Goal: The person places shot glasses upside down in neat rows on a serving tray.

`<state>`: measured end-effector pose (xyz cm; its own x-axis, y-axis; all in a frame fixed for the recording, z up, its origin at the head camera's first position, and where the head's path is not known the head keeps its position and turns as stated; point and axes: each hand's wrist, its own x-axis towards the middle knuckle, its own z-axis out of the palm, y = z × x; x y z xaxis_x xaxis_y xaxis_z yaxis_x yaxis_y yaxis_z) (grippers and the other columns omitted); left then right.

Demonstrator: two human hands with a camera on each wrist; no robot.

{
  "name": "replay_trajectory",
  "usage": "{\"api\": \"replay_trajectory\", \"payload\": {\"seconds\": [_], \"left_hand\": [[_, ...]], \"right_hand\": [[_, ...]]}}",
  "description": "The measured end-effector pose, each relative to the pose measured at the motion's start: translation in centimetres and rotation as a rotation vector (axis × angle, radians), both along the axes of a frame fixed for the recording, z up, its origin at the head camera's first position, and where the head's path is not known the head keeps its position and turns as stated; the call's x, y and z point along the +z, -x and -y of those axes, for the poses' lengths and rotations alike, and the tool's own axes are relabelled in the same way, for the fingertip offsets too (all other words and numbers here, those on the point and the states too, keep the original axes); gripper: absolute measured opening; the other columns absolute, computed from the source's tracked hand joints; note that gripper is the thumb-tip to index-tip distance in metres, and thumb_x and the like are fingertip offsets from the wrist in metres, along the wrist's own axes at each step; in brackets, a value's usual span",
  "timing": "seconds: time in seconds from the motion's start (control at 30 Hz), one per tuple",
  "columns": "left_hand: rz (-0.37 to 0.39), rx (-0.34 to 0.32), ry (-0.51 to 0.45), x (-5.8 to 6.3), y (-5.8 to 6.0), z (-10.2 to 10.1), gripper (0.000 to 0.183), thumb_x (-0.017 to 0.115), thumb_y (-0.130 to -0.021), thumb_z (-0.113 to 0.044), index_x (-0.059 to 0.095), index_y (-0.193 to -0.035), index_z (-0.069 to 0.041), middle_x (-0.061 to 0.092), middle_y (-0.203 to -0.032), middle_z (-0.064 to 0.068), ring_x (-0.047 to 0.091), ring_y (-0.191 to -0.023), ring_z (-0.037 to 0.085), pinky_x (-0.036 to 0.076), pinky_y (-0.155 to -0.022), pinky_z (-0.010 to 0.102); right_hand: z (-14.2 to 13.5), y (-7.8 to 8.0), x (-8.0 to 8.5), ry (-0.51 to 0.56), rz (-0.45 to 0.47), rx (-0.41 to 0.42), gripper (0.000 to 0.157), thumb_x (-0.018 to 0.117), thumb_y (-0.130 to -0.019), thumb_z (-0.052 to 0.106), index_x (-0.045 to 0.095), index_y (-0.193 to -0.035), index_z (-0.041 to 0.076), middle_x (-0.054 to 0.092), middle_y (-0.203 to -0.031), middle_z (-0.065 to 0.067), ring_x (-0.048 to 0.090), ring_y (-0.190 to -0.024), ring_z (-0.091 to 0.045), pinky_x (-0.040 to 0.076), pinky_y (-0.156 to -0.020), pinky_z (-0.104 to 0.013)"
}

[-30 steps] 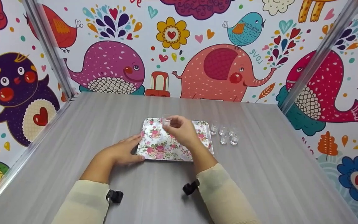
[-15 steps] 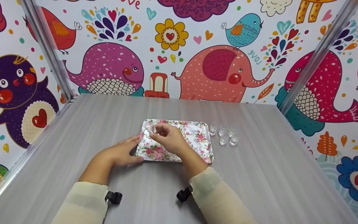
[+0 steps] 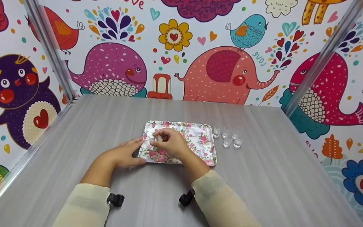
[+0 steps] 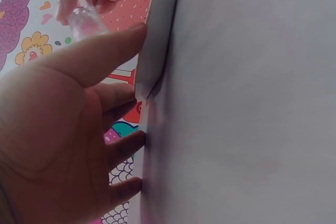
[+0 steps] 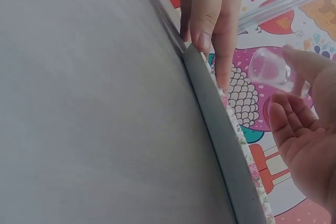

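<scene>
My right hand (image 3: 172,143) pinches a small clear glass (image 5: 275,72) between thumb and fingers, over the left part of a flower-patterned tray (image 3: 197,138). In the head view the fingers hide most of this glass. My left hand (image 3: 126,154) lies against the tray's left side, thumb at the near left corner and fingers spread along the edge. Seen from the left wrist, the thumb (image 4: 118,51) touches the tray's rim and the other fingers reach down beside it. Several small clear glasses (image 3: 227,140) stand on the table just right of the tray.
The grey table (image 3: 263,176) reaches back to walls covered in cartoon animals. Metal posts (image 3: 47,44) rise at the table's left and right back corners. Both forearms wear light sleeves, each with a black wrist camera (image 3: 186,198).
My right hand has moved left and nearer with the glass, from the tray's back middle to its left part. My left hand has stayed at the tray's side.
</scene>
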<state>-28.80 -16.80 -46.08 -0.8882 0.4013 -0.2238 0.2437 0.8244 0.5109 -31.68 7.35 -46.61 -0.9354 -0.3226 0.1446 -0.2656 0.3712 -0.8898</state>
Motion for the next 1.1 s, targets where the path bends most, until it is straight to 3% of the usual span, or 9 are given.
{"api": "replay_trajectory", "payload": {"seconds": [0.27, 0.57, 0.87, 1.1], "left_hand": [[-0.011, -0.009, -0.001, 0.2, 0.0, -0.1, 0.086, 0.066, -0.103, -0.046, 0.028, -0.170, -0.009, 0.022, -0.180, 0.011, 0.020, -0.164, 0.050, 0.020, -0.131, 0.071], [-0.024, -0.011, 0.013, 0.1, 0.0, 0.1, 0.088, 0.068, -0.102, -0.047, 0.027, -0.170, -0.008, 0.022, -0.180, 0.011, 0.022, -0.164, 0.050, 0.021, -0.131, 0.070], [0.002, 0.014, 0.002, 0.2, -0.2, -0.3, 0.087, 0.068, -0.102, -0.046, 0.028, -0.170, -0.010, 0.022, -0.181, 0.010, 0.020, -0.165, 0.049, 0.021, -0.131, 0.070], [-0.007, 0.012, 0.020, 0.0, -0.1, -0.1, 0.087, 0.067, -0.103, -0.047, 0.027, -0.171, -0.010, 0.021, -0.181, 0.010, 0.020, -0.164, 0.051, 0.021, -0.131, 0.071]], "right_hand": [[0.3, 0.3, -0.5, -0.068, -0.049, 0.003, 0.034, 0.084, -0.091, 0.010, 0.078, -0.124, 0.010, 0.078, -0.112, -0.003, 0.071, -0.098, -0.013, 0.063, -0.087, -0.028], [0.8, 0.2, -1.2, -0.121, -0.020, 0.008, 0.036, 0.079, -0.095, 0.008, 0.078, -0.131, 0.014, 0.080, -0.126, -0.001, 0.076, -0.113, -0.018, 0.064, -0.098, -0.033], [-0.2, -0.1, -0.6, -0.119, -0.003, 0.064, 0.048, 0.079, -0.097, 0.023, 0.070, -0.143, 0.015, 0.074, -0.139, -0.001, 0.073, -0.123, -0.023, 0.063, -0.102, -0.037], [-2.5, 0.2, 0.1, -0.103, -0.026, 0.066, 0.051, 0.076, -0.100, 0.036, 0.067, -0.145, 0.014, 0.070, -0.146, -0.012, 0.068, -0.131, -0.034, 0.058, -0.111, -0.047]]}}
